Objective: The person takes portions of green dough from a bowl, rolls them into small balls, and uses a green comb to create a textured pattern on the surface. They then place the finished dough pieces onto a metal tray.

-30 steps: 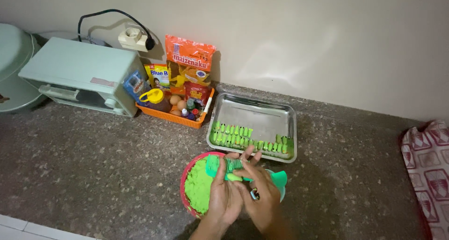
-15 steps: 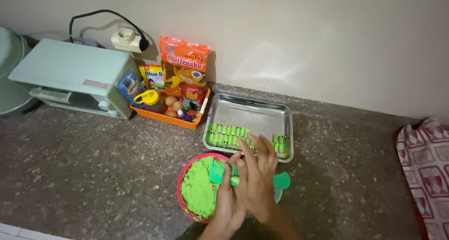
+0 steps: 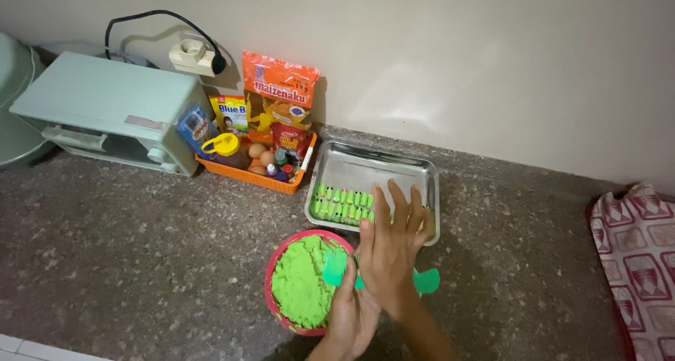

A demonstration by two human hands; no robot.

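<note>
surface: dark speckled stone counter (image 3: 126,262), pale wall behind, low light.
back row: mint-green toaster oven (image 3: 105,111) at left; orange basket (image 3: 256,175) of eggs, small bottles and packets beside it; wall socket with black cord above.
far right: red-and-white patterned cloth (image 3: 640,248) at the counter edge.
tray: steel baking tray (image 3: 373,171) behind the bowl, long axis left-right; rear half bare.
pieces: small green dough pieces (image 3: 341,203) in rows along the tray's near edge, rows running left-right; which way each piece points is too small to tell.
bowl: red bowl (image 3: 278,308) of green dough (image 3: 302,280), just in front of the tray's near-left corner.
right hand (image 3: 390,252): fingers spread, flat, palm down, tips over the tray's near-right part; holds nothing visible. Nearer to the pieces, which lie just left of and under its fingertips.
left hand (image 3: 351,319): low, at the bowl's right rim, closed around a green plastic tool (image 3: 336,268); exact pinch hidden by the right wrist.
tool: green, long axis roughly left-right, one end over the dough, the other end poking out right of the wrist.
</note>
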